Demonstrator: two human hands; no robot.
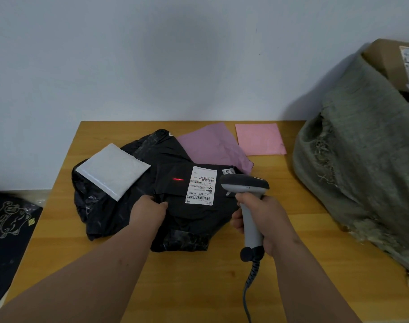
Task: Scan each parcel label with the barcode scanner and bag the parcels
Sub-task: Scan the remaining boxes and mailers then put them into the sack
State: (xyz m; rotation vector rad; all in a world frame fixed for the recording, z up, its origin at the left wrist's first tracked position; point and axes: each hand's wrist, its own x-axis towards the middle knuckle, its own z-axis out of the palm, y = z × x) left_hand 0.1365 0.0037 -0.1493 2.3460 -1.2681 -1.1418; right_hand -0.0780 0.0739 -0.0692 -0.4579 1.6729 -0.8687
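Note:
A black plastic parcel [198,220] lies in the middle of the wooden table [82,252], with a white shipping label [200,185] on top. My left hand [149,209] grips the parcel's near edge. My right hand [261,220] holds the grey barcode scanner [245,185] by its handle, its head pointing left over the parcel. A red scan line [178,179] falls on the black plastic just left of the label. A white padded parcel [112,170] rests on another black parcel [101,206] at the left.
A purple mailer [212,145] and a pink mailer [260,139] lie at the table's back. A large grey-green woven sack [362,159] stands at the right with a cardboard box [390,59] in its mouth. The scanner's coiled cable [251,283] trails toward me. A dark printed bag [7,229] sits left of the table.

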